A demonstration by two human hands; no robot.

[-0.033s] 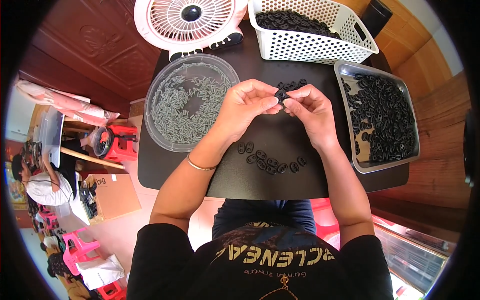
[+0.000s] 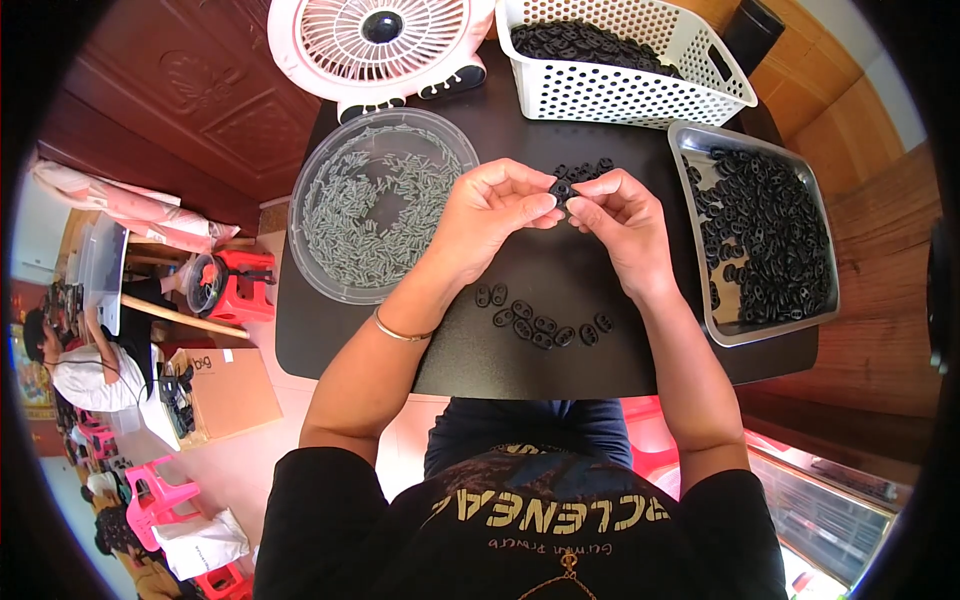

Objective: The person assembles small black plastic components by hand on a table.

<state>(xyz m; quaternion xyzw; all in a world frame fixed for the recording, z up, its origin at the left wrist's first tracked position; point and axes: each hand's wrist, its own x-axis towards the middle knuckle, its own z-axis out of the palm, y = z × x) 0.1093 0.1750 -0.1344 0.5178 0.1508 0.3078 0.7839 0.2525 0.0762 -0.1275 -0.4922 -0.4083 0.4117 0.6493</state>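
Note:
Between both hands, over the dark table [image 2: 460, 365], is a small black oval piece with two holes [image 2: 563, 190]. My left hand [image 2: 500, 205] pinches its left side with thumb and fingers. On the other side my right hand [image 2: 622, 215] pinches it too, and the fingertips hide part of it. Just beyond the hands lies a small group of black pieces [image 2: 600, 167], partly covered by my fingers. Nearer to me, a loose curved row of similar black two-hole pieces [image 2: 545, 325] rests on the table between my forearms.
At left stands a round clear tub [image 2: 297, 255] of small grey-green rods. On the right is a metal tray [image 2: 766, 337] of black pieces. A white perforated basket [image 2: 640, 100] and a pink-white fan [image 2: 385, 60] stand at the back. Another person [image 2: 95, 375] sits far left.

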